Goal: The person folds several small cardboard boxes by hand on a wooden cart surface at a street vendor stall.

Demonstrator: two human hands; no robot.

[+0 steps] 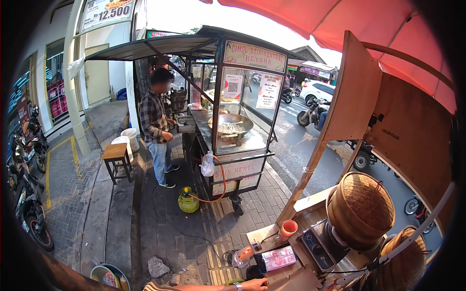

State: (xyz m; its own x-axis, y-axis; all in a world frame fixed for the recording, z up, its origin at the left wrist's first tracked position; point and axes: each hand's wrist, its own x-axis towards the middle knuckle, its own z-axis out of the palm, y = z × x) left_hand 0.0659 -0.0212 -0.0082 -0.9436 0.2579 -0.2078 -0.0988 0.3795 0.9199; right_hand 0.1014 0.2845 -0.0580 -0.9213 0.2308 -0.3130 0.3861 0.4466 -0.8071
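A forearm in a striped sleeve with a watch runs along the lower edge, and my left hand [255,284] is at its end, partly cut off. Its fingers are too hidden to show whether it holds anything. It rests by the near edge of the wooden counter [262,235]. Just beyond it lies a pink-and-white printed pack [279,258], beside a clear container with an orange top [243,255]. An orange cup [289,228] stands behind them. To the right, a black stove [316,248] sits beside a large woven bamboo steamer [364,208]. My right hand is out of view.
A second bamboo steamer [400,250] is at the right, under wooden panels [352,92]. Ahead stands a wheeled food cart [240,167] with a wok [233,124]. A person in a plaid shirt [154,116] faces it, near a green gas cylinder [188,201]. A bucket [109,275] stands lower left.
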